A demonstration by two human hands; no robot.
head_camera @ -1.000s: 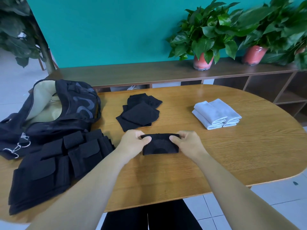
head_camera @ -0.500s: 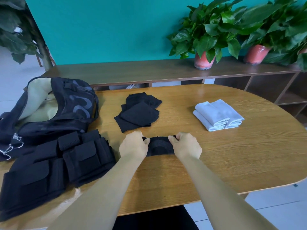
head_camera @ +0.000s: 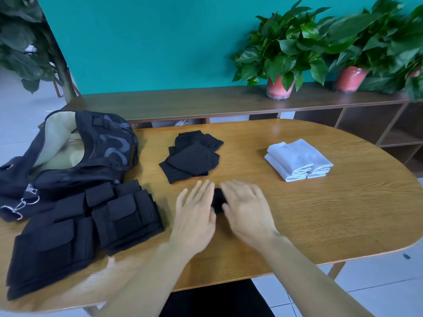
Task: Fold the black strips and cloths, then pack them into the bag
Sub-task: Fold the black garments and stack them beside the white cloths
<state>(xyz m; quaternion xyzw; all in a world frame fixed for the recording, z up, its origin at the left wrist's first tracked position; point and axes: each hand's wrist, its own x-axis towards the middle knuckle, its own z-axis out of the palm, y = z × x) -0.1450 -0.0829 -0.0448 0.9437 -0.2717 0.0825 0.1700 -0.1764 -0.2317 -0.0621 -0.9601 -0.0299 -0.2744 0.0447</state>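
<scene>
Both hands have let go of the small black cloth (head_camera: pixel 218 201) they were pinching at its ends half a second ago; the fingers are now straightened and spread, palms down, over it. That cloth lies folded on the tabletop (head_camera: pixel 320 213) near the front edge, and only a narrow dark strip of it shows in the gap between the two hands. The left hand (head_camera: pixel 196 209) covers its left part and the right hand (head_camera: pixel 246 208) its right part; each grip is wide and holds nothing, though motion blur makes it unclear whether the palms press on the cloth or sit just above it.

Just behind the hands is a pile of folded black cloths (head_camera: pixel 191 155), overlapping one another at slight angles. To the left, near the front-left of the tabletop, lie the black strips (head_camera: pixel 84 227), thick padded pieces stacked in a loose fan. Behind them sits the black bag (head_camera: pixel 75 149), its mouth open and its pale lining showing, with a metal clip hanging from a strap at its left end.

To the right, well apart from the hands, a stack of folded white towels (head_camera: pixel 298 160) rests on the tabletop. Beyond the tabletop runs a low wooden shelf (head_camera: pixel 183 104) against a teal wall, carrying two potted plants (head_camera: pixel 280 56) in reddish pots.
</scene>
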